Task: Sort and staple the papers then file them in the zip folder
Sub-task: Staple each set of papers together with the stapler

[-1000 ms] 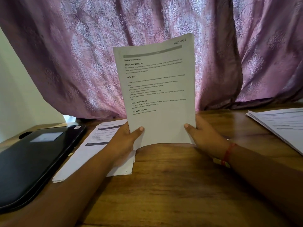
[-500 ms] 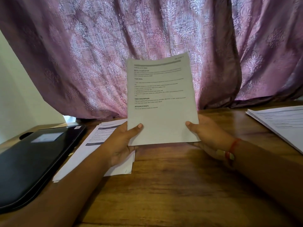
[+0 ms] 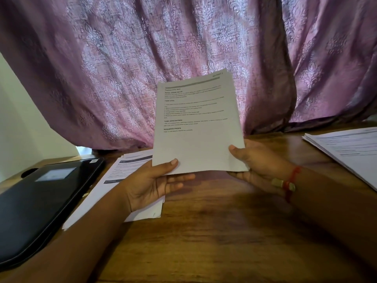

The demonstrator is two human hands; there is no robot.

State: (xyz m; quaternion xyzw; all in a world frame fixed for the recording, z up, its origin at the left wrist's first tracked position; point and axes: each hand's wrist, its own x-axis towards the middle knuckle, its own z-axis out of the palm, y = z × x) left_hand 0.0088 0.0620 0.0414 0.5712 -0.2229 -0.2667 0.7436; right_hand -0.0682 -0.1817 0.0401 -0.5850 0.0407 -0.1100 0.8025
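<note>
Papers [image 3: 197, 127] are held upright above the wooden table [image 3: 214, 231], the left hand [image 3: 151, 184] and the right hand [image 3: 259, 164] each pinching a bottom corner, probably to square the edges before stapling, while the black zip folder [image 3: 38, 201] lies closed at the left

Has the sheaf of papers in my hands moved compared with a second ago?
Yes. The held papers have dropped and tilted away; their top edge sits lower against the curtain, bottom edge lifted off the table.
</note>
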